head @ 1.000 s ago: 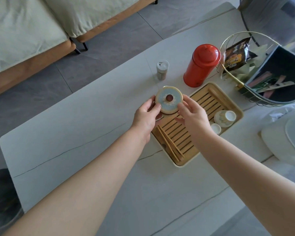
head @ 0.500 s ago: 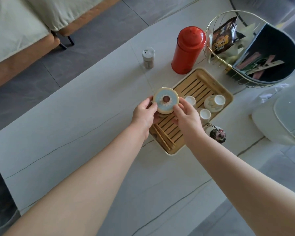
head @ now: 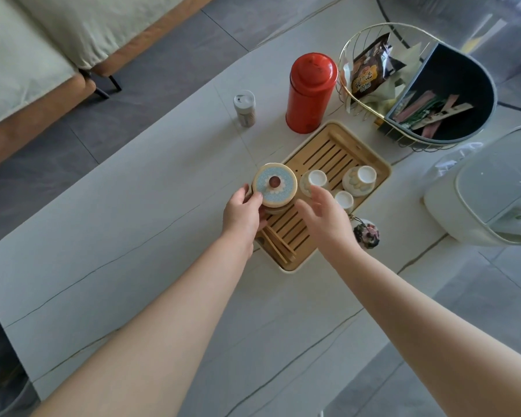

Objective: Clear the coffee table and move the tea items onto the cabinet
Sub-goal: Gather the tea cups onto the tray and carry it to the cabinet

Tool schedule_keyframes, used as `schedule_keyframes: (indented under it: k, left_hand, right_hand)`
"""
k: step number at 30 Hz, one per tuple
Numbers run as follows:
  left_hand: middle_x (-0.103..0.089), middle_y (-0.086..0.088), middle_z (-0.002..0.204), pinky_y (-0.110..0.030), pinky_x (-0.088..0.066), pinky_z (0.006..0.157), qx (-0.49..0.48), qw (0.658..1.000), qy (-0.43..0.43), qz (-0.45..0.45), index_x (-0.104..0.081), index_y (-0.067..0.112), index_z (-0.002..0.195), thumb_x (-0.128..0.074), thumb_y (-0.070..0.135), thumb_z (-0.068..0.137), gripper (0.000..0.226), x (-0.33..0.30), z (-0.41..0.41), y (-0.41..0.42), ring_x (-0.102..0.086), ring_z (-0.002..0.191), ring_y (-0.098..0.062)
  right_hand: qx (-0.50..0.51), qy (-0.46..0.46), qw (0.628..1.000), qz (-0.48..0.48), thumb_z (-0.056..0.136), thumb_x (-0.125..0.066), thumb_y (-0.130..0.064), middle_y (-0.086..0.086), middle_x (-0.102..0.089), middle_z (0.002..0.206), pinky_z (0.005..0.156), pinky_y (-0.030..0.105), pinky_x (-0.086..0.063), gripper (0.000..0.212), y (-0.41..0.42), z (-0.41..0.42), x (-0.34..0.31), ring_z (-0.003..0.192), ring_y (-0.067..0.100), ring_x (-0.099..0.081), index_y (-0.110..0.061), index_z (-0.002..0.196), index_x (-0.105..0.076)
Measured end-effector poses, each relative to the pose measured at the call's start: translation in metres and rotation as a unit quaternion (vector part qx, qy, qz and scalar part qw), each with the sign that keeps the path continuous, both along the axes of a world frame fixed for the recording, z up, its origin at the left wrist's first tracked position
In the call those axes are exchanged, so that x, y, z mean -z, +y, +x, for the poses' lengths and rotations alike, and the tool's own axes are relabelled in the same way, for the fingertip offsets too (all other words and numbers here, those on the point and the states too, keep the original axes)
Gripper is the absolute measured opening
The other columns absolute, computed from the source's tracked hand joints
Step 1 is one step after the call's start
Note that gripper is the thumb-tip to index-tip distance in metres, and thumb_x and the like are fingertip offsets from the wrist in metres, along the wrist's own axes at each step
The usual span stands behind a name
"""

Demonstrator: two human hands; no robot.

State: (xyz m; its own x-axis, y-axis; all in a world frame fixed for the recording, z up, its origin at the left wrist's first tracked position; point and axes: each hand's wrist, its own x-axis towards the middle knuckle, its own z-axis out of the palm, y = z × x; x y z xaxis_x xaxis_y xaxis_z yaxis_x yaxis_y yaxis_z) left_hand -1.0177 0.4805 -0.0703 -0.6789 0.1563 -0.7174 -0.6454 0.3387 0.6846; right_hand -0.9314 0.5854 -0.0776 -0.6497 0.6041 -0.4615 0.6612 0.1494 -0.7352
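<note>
A round jar with a pale blue patterned lid and brown knob is at the near left corner of the slatted bamboo tea tray. My left hand grips the jar's left side. My right hand hovers just right of it with fingers spread, apart from the jar. On the tray stand three small white cups: one by the jar, one at the right, one near my right hand. Bamboo tongs lie at the tray's near end.
A red tea canister and a small grey-lidded bottle stand behind the tray. A wire basket with packets sits far right. A white appliance and a small flowered pouch lie right. A sofa is beyond.
My right hand has let go of the blue-lidded jar and opened beside it. The jar has come down to the tray's corner, with my left hand still on it.
</note>
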Motion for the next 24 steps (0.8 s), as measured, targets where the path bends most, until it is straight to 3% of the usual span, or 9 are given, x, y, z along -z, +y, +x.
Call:
schedule_keyframes:
  k: [4,7,10,14,18,20,24]
  left_hand:
    - [-0.060,-0.003,0.114,-0.033,-0.056,0.082,-0.023,1.000,0.003,-0.012,-0.045,0.018,0.136,-0.051,0.023,0.095,0.042,-0.002,0.011,-0.004,-0.062,0.104,-0.021]
    - [-0.062,0.005,0.092,-0.031,-0.057,0.078,-0.023,0.999,0.033,-0.030,-0.053,0.019,0.127,-0.053,0.021,0.093,0.034,0.003,0.024,-0.008,-0.064,0.092,-0.015]
    - [-0.062,0.007,0.083,-0.029,-0.057,0.075,-0.024,0.997,0.061,-0.046,-0.055,0.017,0.123,-0.053,0.016,0.091,0.032,0.013,0.039,-0.011,-0.062,0.080,-0.010]
    - [-0.061,-0.001,0.113,-0.037,-0.053,0.092,-0.014,0.991,0.081,-0.102,-0.052,0.017,0.128,-0.052,0.010,0.089,0.039,0.027,0.056,-0.017,-0.061,0.095,-0.016]
    - [-0.043,-0.004,0.143,-0.034,-0.040,0.104,0.003,0.992,0.062,-0.113,-0.040,0.022,0.141,-0.047,0.005,0.092,0.053,0.036,0.066,-0.023,-0.048,0.123,-0.020]
    - [-0.036,-0.003,0.149,-0.041,-0.036,0.110,0.000,0.996,0.012,-0.088,-0.031,0.026,0.145,-0.046,0.005,0.094,0.057,0.038,0.068,-0.023,-0.041,0.134,-0.025]
    - [-0.034,0.001,0.152,-0.051,-0.035,0.111,-0.010,0.999,-0.023,-0.047,-0.029,0.028,0.147,-0.044,0.005,0.096,0.058,0.041,0.068,-0.024,-0.036,0.138,-0.025]
  right_hand:
    - [-0.092,-0.026,0.980,0.175,0.090,-0.057,-0.024,0.007,-0.044,0.141,0.105,0.039,-0.034,0.049,0.022,0.047,-0.002,0.129,0.025,-0.038,-0.016,0.136,-0.042]
    - [-0.103,-0.090,0.967,0.217,0.088,-0.057,-0.028,0.006,-0.037,0.145,0.109,0.042,-0.026,0.053,0.036,0.074,0.006,0.134,0.026,-0.026,-0.018,0.137,-0.039]
    - [-0.114,-0.148,0.954,0.234,0.085,-0.060,-0.035,0.004,-0.031,0.148,0.108,0.045,-0.026,0.060,0.042,0.089,0.018,0.137,0.026,-0.019,-0.022,0.138,-0.035]
    - [-0.084,-0.154,0.973,0.148,0.081,-0.066,-0.026,0.004,-0.024,0.149,0.101,0.044,-0.039,0.070,0.039,0.094,0.033,0.133,0.028,-0.028,-0.031,0.139,-0.026]
    - [-0.073,-0.110,0.977,0.169,0.084,-0.062,-0.018,0.005,-0.034,0.140,0.097,0.042,-0.045,0.059,0.041,0.095,0.035,0.125,0.027,-0.038,-0.029,0.135,-0.034]
    - [-0.072,-0.102,0.976,0.176,0.083,-0.063,-0.019,0.005,-0.036,0.138,0.095,0.041,-0.045,0.057,0.042,0.096,0.031,0.123,0.027,-0.039,-0.028,0.133,-0.036]
    - [-0.063,-0.059,0.981,0.172,0.080,-0.067,-0.026,0.002,-0.037,0.135,0.090,0.035,-0.046,0.059,0.034,0.096,0.016,0.120,0.023,-0.040,-0.031,0.130,-0.037]
